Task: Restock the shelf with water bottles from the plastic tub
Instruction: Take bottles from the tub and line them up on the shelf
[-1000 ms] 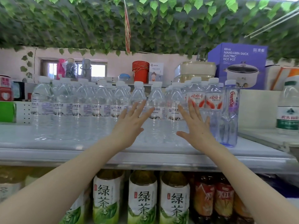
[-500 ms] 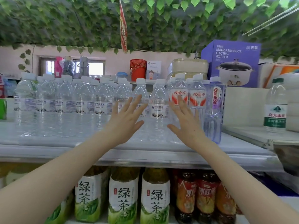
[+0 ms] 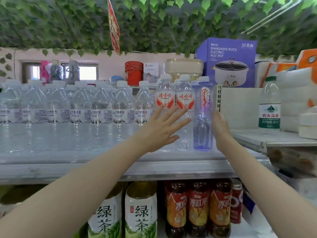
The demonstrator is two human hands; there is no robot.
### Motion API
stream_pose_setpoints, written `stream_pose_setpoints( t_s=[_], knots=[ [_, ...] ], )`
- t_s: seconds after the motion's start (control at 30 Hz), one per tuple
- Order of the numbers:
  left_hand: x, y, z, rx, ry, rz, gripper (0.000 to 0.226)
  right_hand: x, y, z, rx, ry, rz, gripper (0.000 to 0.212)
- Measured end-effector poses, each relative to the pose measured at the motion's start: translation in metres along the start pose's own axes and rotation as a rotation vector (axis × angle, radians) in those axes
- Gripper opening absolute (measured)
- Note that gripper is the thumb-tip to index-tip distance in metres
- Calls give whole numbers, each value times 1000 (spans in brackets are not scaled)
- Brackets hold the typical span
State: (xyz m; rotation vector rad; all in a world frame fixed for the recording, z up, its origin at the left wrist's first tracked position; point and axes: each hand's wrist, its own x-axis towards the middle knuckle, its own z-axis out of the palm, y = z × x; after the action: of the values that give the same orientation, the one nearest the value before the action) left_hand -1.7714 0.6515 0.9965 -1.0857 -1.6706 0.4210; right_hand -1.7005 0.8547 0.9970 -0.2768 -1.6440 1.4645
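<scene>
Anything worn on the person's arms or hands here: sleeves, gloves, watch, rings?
Nothing shows. The left hand and right hand are ungloved, and both arms are bare right to the frame's edge: no sleeves, watch, bracelet or rings visible.

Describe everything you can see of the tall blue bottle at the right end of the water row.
The blue bottle is tall, slim, clear tinted plastic with a pale blue cap and a narrow white label reading Ganten in red. It stands upright on the shelf, last in the row, beside a red-labelled water bottle. The right hand lies flat against its right side.
</scene>
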Motion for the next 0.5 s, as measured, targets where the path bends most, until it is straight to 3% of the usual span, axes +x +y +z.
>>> stream_pose_setpoints(
  t_s=[0.1, 0.23, 0.37, 0.5],
  knots=[
    [12, 0, 5, 50, 15, 46, 65, 26, 5, 4, 52, -40, 213, 75],
    [17, -5, 17, 107, 71, 55, 65, 68, 35, 3, 99, -86, 229, 117],
    [21, -6, 24, 71, 127, 74, 62, 34, 8, 6, 87, -167, 177, 89],
    [21, -7, 31, 29, 150, 82, 60, 33, 7, 6, 84, -185, 183, 78]
  ],
)
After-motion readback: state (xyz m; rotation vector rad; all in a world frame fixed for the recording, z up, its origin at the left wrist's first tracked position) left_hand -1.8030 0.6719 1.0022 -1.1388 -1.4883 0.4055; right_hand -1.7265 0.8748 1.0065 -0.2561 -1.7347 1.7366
